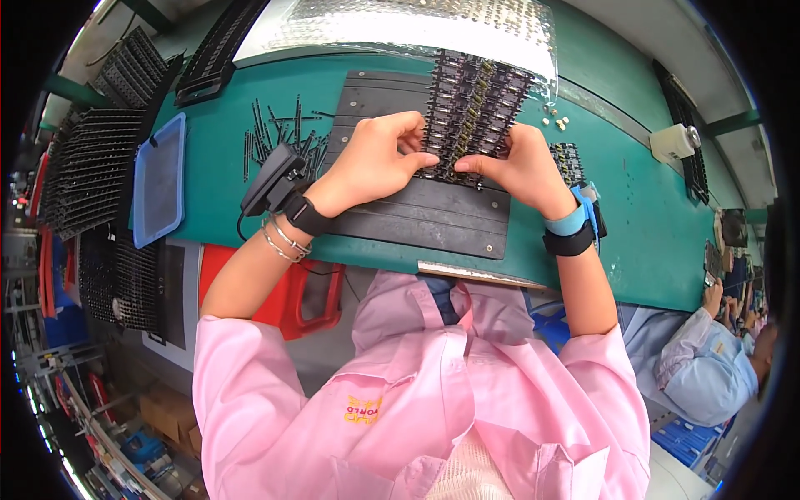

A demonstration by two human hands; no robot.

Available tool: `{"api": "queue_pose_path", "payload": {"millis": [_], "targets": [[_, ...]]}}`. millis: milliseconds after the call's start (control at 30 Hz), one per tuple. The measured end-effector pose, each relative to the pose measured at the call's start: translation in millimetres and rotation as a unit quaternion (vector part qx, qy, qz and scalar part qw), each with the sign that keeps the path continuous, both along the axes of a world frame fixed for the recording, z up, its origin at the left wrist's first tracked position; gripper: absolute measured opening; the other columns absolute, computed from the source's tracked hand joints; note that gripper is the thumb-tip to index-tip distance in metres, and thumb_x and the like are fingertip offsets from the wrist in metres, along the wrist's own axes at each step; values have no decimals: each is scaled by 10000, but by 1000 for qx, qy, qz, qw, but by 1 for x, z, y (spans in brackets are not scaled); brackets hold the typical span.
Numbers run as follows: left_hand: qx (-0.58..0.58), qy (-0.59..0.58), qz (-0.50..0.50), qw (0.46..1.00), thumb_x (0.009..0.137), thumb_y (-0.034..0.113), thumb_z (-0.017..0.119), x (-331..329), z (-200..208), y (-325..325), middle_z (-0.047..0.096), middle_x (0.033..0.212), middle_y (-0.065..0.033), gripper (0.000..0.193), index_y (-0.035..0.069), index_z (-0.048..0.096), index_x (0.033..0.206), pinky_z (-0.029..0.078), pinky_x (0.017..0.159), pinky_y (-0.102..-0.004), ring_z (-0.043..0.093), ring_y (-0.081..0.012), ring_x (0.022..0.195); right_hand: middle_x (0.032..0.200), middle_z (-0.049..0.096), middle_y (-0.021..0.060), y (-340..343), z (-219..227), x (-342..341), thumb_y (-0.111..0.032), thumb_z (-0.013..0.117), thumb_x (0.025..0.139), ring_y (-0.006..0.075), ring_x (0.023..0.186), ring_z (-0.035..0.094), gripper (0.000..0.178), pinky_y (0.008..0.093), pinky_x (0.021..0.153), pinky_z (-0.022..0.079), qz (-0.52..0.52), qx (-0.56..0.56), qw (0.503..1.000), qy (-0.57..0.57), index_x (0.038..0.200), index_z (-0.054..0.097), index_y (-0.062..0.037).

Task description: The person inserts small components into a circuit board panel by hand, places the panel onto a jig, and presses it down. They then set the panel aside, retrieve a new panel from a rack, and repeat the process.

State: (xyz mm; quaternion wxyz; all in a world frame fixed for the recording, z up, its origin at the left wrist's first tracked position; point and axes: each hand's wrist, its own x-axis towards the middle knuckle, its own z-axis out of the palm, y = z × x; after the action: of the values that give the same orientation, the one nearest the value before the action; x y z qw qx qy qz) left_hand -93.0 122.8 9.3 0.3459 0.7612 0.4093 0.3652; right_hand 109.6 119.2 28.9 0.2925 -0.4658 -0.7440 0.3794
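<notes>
Both my hands grip a dark panel of small electronic parts [471, 100], set in rows with a yellowish strip down its middle. My left hand [387, 154] holds the panel's left edge, thumb on the near left corner. On the opposite edge, my right hand [521, 167] has its thumb laid across the near right corner and its fingers behind. The panel is raised over a black grooved board [417, 218] with screws at its corners. Its far end reaches a sheet of clear bubble wrap [500, 37]. My fingertips behind the panel are hidden.
On the green table [642, 225] lie several thin black strips [283, 133], a blue tray [160, 179], a smaller panel of parts [568, 162] and several small pale pieces [557, 118]. A whitish bottle [675, 143] stands right. Black racks [96, 158] rise left. A co-worker [708, 367] sits right.
</notes>
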Motion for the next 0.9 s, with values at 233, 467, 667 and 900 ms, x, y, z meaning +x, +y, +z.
{"api": "queue_pose_path", "payload": {"millis": [233,467,667,900], "targets": [[13,-16,-16,1000,668,51,669,0,-4,4,561,636,-121,216,-24,469,699,468,580,-283,578,-184,604,765,631,29,-1,-1,-1,-67,721,657,48,649,541,270,214,576,461,-15,23,1000,8,876,592,22],[14,-6,-7,1000,675,43,656,2,-1,-1,564,639,-123,199,-23,472,712,469,583,-286,581,-192,611,717,627,25,-4,-1,1,-93,727,658,50,608,537,276,213,556,459,-15,41,999,-9,868,592,25],[37,-19,-29,999,681,9,617,0,0,-17,545,683,-102,141,-10,490,739,467,571,-293,574,-204,632,733,623,60,-23,6,0,-44,695,642,109,640,579,250,221,565,465,-13,72,993,-89,866,600,11],[245,90,-75,962,599,-81,574,-8,-11,-37,573,762,-98,171,-4,535,746,502,592,-296,600,-241,743,849,607,113,-52,-25,6,55,581,567,253,795,595,262,286,633,492,39,313,948,-42,818,605,-15]]}}
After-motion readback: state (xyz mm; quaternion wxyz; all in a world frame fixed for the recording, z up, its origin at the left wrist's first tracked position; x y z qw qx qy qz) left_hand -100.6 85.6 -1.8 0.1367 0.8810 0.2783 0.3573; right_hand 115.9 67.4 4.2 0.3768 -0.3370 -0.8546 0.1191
